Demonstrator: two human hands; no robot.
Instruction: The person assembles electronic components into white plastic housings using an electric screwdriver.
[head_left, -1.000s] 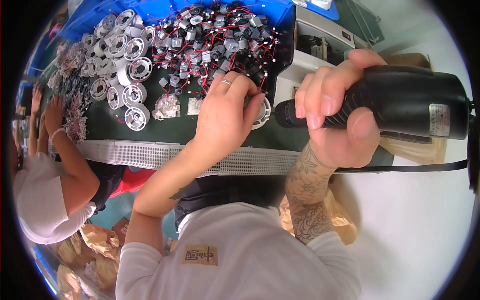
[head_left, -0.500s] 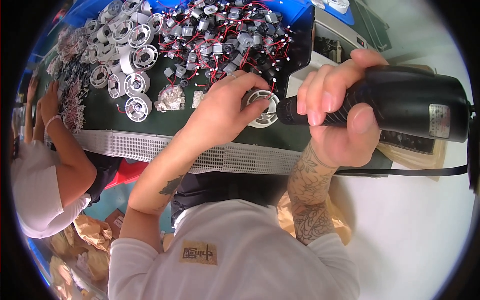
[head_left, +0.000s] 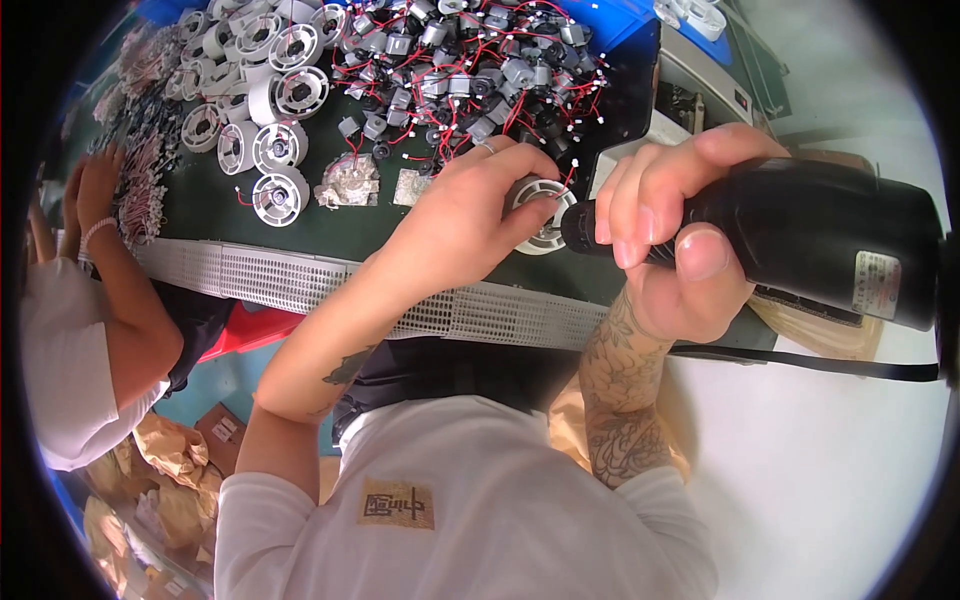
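My left hand (head_left: pixel 478 205) grips a round white plastic housing (head_left: pixel 541 238) with spokes, its thumb lying across the near face. A thin red wire stands up from that housing. My right hand (head_left: pixel 680 215) is wrapped around a black electric screwdriver (head_left: pixel 820 225), held nearly level. The screwdriver's tip end meets the housing beside my left thumb; the bit itself is mostly hidden. Just left of my left hand lie a crumpled clear bag of small parts (head_left: pixel 349 180) and a smaller packet (head_left: pixel 411 187).
Small motors with red wires (head_left: pixel 470 75) are heaped at the back. White round housings (head_left: pixel 278 198) stand piled to the left, beside bundled wires (head_left: pixel 143 190). A perforated metal strip (head_left: pixel 290 280) edges the bench. A co-worker's arm (head_left: pixel 125 275) reaches in at far left.
The view has shifted slightly, so the bench items sit a little further right. Both hands keep their grips, and the screwdriver's rear end sits lower in the picture.
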